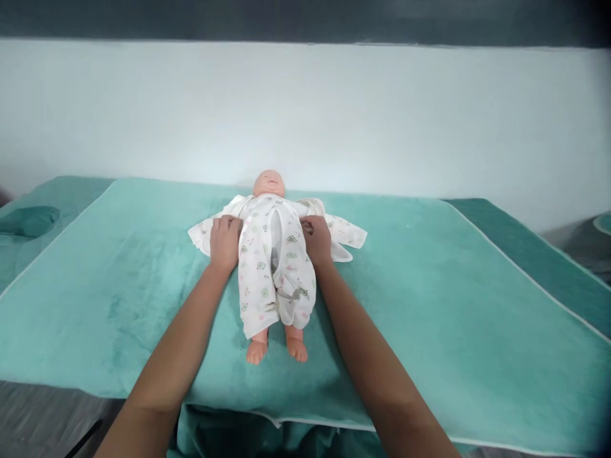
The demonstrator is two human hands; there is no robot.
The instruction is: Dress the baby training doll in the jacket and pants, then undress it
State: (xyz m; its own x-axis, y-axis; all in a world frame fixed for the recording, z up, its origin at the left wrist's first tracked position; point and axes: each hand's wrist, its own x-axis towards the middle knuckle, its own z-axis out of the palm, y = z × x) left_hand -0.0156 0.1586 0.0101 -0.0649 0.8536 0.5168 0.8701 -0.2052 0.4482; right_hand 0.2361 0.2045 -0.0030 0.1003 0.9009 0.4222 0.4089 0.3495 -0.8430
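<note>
A baby doll point(270, 183) lies on its back, head toward the wall, bare feet point(257, 350) toward me. White printed baby trousers point(255, 273) cover it from chest to ankles, with a slit open down the middle. Beneath the doll a matching baby shirt point(347, 231) lies spread out to both sides. My left hand point(225, 243) is closed at the trousers' left edge, over part of the shirt. At the opposite edge my right hand point(317, 240) has curled fingers against the trousers. The fingertips of both hands are partly hidden.
A green cloth point(405, 305) covers the table, and darker green cloth point(534, 254) lies at the right side. Behind the table stands a white wall point(305, 114). At the far left there is a dark green patch point(31, 221). Grey floor point(42, 413) shows below the front edge.
</note>
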